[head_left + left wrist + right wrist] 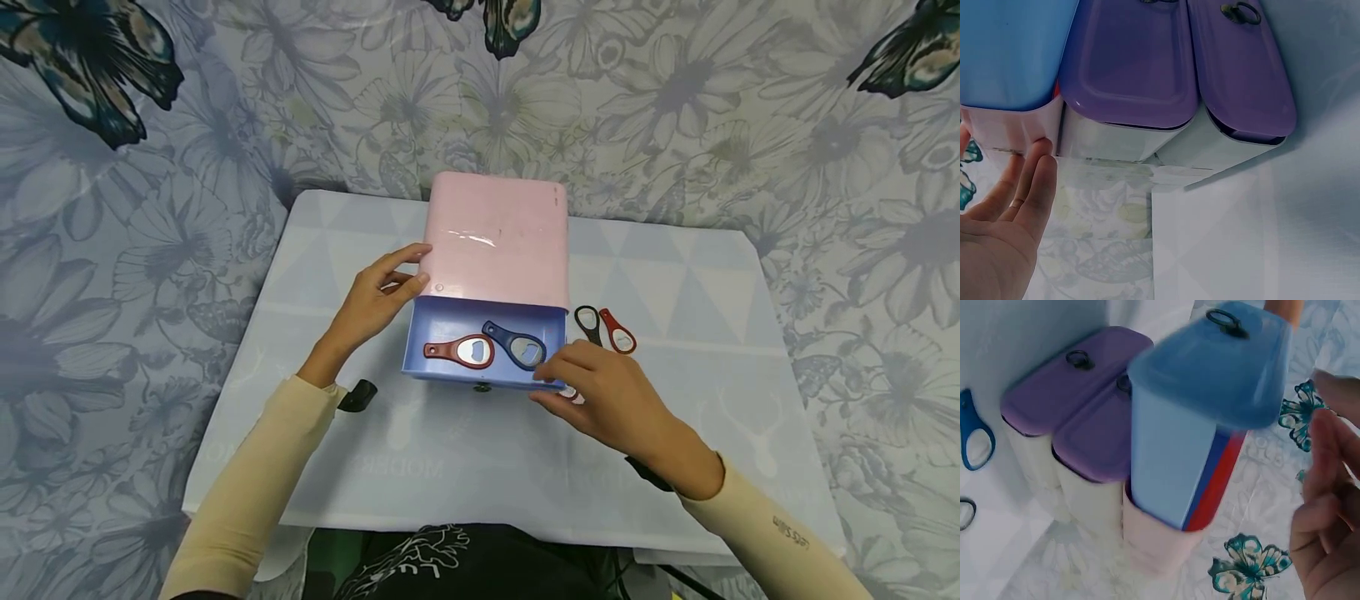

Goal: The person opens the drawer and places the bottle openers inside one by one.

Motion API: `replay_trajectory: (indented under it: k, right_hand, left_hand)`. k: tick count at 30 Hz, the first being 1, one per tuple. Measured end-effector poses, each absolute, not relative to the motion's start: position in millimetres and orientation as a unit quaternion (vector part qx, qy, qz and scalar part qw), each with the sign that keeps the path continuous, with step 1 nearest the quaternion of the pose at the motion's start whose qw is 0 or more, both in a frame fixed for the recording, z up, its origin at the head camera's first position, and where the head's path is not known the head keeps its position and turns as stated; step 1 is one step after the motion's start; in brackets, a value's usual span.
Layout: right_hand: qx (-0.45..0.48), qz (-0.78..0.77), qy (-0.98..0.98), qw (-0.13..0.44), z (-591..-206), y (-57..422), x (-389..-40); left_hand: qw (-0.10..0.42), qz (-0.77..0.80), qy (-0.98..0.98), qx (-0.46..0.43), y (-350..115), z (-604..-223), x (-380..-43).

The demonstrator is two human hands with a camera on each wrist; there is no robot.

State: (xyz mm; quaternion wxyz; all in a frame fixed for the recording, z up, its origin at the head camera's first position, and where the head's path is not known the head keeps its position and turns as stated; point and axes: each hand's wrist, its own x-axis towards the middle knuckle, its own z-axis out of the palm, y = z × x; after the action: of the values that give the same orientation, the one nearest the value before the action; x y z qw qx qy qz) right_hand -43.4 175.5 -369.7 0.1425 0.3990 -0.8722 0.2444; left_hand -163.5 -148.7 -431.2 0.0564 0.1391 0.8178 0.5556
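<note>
Left hand (375,302) spread against box (498,237), right hand (611,387) loosely curled, drawer (450,377) alongside — its stray bump could knock that askew

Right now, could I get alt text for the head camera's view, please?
A blue drawer, open in a pink box, holds a red bottle opener and a blue one; a person's left fingers touch the box, the right fingers are at the drawer's corner.

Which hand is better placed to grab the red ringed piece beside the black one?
Likely the right hand: it's at the front right corner of the blue drawer, near the red ringed piece; the left hand touches the left side of the pink box.
</note>
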Motion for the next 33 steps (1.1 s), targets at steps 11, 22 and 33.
replay_trajectory:
  k: [11,22,33]
  right_hand:
    - [0.337,0.286,-0.896,0.046,-412.8,147.2,-7.7]
    - [0.169,0.454,-0.874,-0.033,-464.9,124.3,-8.6]
    - [0.11,0.592,-0.796,-0.066,-474.9,114.5,-17.3]
  left_hand:
    - [0.059,0.555,0.82,0.13,-147.7,-429.7,-162.9]
    - [0.059,0.56,0.816,0.131,-146.4,-430.5,-162.1]
    - [0.06,0.559,0.817,0.13,-145.5,-430.4,-161.9]
